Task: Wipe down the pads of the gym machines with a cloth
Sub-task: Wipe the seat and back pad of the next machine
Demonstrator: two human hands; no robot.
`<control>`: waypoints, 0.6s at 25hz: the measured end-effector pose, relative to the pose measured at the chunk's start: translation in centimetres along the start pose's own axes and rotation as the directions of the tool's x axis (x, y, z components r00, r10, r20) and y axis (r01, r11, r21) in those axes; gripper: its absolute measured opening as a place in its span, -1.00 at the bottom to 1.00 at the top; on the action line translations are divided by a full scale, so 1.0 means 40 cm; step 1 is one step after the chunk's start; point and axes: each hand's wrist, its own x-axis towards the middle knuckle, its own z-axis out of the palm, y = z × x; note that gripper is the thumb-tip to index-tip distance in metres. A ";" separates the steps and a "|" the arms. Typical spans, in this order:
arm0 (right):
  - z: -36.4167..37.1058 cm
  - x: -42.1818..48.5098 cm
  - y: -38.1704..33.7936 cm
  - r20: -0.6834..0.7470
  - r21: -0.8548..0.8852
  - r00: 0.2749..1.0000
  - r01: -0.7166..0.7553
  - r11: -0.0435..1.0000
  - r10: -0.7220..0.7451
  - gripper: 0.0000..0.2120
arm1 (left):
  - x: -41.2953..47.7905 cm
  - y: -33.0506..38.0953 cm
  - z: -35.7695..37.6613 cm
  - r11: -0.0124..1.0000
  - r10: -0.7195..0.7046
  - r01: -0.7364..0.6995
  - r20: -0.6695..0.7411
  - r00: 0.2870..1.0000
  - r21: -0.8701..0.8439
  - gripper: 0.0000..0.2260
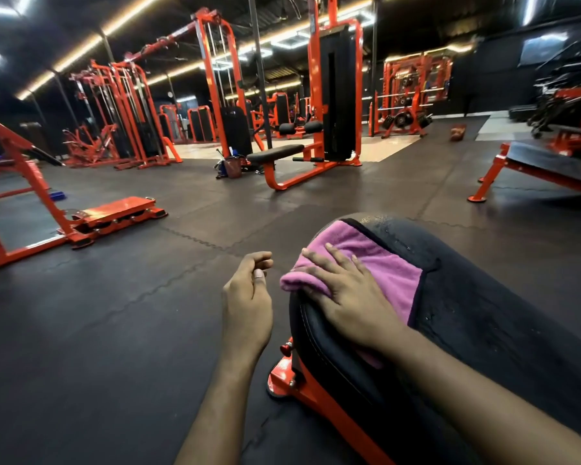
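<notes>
A long black pad [477,317] on an orange frame fills the lower right and glistens with small wet drops. A pink cloth [383,260] lies spread over its near left end. My right hand [346,290] lies flat on the cloth with fingers straight and spread, pressing it onto the pad. My left hand [247,297] hovers just left of the pad above the floor, fingers loosely curled, holding nothing.
Black rubber floor tiles [114,330] stretch to the left and ahead. An orange machine base [114,213] stands at the left, an orange cable machine with a black seat [279,152] ahead, and a bench [544,162] at the right. A bag [232,166] sits by the cable machine.
</notes>
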 end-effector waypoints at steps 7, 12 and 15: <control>-0.003 0.093 0.064 -0.053 0.053 0.995 -0.082 0.995 0.085 -0.53 | 0.039 0.010 0.069 0.996 -0.092 0.092 -0.001 0.996 0.013 -0.78; -0.006 0.151 0.101 -0.067 0.034 0.985 -0.155 0.987 0.157 -0.46 | 0.080 0.037 0.118 0.970 -0.213 0.204 0.056 0.975 0.128 -0.80; -0.002 0.173 0.127 -0.100 0.035 0.970 -0.220 0.975 0.222 -0.45 | 0.109 0.062 0.150 0.943 -0.275 0.237 0.142 0.951 0.234 -0.77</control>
